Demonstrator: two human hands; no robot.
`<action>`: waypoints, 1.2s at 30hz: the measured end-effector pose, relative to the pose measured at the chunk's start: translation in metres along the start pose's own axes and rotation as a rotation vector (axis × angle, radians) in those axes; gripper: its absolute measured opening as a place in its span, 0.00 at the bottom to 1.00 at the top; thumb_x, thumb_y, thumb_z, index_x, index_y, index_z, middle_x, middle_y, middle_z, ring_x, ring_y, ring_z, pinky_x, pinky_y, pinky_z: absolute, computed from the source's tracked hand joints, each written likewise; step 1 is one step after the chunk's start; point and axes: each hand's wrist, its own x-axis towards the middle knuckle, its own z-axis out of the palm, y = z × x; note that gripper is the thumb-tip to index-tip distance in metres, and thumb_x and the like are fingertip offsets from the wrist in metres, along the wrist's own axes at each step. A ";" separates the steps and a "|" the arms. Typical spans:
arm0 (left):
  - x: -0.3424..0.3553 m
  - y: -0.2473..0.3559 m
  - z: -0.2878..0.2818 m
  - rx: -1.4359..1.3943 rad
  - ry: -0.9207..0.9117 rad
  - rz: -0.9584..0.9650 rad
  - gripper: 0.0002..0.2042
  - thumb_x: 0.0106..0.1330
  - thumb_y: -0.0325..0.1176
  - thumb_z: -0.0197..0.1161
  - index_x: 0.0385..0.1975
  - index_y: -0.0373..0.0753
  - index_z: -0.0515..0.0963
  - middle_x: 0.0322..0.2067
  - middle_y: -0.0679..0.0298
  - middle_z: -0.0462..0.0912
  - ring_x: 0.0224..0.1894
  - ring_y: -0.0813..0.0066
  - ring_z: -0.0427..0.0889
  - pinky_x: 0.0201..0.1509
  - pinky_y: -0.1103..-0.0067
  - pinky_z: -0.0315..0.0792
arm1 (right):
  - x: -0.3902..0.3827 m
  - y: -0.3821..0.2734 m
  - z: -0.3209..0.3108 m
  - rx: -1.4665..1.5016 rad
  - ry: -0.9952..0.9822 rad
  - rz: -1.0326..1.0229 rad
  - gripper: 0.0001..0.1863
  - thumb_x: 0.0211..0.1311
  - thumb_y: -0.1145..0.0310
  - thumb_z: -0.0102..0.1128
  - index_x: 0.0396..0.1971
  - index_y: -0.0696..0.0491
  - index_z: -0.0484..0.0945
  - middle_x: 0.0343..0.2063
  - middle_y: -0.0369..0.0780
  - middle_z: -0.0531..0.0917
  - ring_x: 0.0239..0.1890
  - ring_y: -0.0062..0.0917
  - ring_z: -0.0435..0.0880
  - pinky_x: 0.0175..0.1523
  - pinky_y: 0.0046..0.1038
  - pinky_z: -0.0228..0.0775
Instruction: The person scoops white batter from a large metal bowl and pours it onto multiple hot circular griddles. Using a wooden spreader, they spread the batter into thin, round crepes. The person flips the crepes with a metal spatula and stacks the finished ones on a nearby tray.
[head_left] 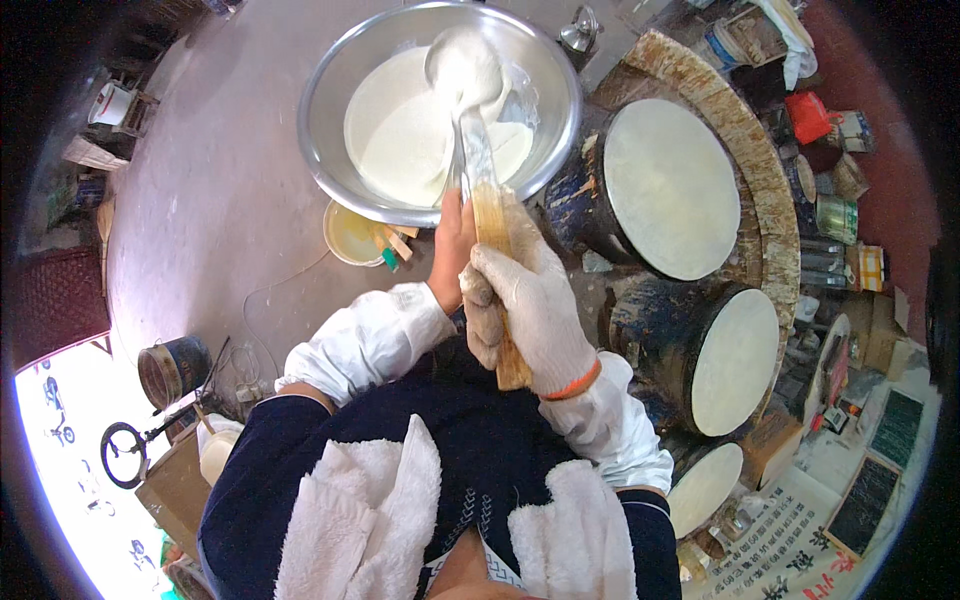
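Observation:
My right hand (525, 290), in a white knitted glove with an orange band at the wrist, is closed round the wooden handle of a large ladle (463, 65). The round head of the ladle, coated white, is over a wide steel bowl (312, 115). Thick white batter (395, 130) fills much of the bowl's bottom. My bare left hand (455, 255) is closed just left of the wooden handle, at the near rim. A narrow metal piece rises by its fingertips; the handle and glove hide most of its grip.
Below the bowl stands a small tub (345, 235) of yellowish liquid with a green-marked brush. To the right, several drum-like stands with round pale tops (672, 190) line a curved, crusted ledge (770, 170). A dark bucket (172, 370) and a steering wheel (123, 455) are at left.

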 end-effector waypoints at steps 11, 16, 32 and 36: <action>0.021 0.194 0.028 -0.078 -0.126 -0.320 0.17 0.81 0.38 0.44 0.58 0.31 0.68 0.24 0.72 0.68 0.19 0.87 0.63 0.16 0.86 0.61 | 0.066 0.002 -0.044 -0.842 0.174 -0.765 0.34 0.68 0.77 0.53 0.74 0.44 0.61 0.34 0.44 0.85 0.32 0.31 0.85 0.41 0.33 0.77; 0.055 0.179 -0.038 -0.436 -0.009 -0.668 0.16 0.82 0.33 0.40 0.58 0.26 0.64 0.23 0.70 0.64 0.18 0.86 0.63 0.15 0.86 0.62 | 0.085 0.054 -0.084 -1.563 0.333 -0.579 0.35 0.60 0.65 0.60 0.69 0.28 0.67 0.28 0.48 0.81 0.29 0.47 0.83 0.38 0.47 0.76; 0.004 0.267 0.006 -0.159 -0.278 -0.281 0.17 0.81 0.35 0.45 0.62 0.32 0.65 0.26 0.70 0.65 0.19 0.89 0.61 0.15 0.89 0.60 | 0.005 0.044 -0.123 -0.638 0.469 -0.807 0.30 0.61 0.75 0.64 0.66 0.57 0.72 0.58 0.48 0.81 0.57 0.31 0.82 0.61 0.26 0.70; 0.000 0.250 -0.005 -0.135 -0.130 -0.399 0.15 0.81 0.34 0.44 0.58 0.31 0.66 0.26 0.70 0.65 0.19 0.89 0.62 0.15 0.89 0.60 | -0.020 0.062 -0.121 -0.603 0.446 -0.696 0.30 0.62 0.75 0.63 0.66 0.60 0.71 0.61 0.46 0.79 0.59 0.29 0.80 0.64 0.26 0.69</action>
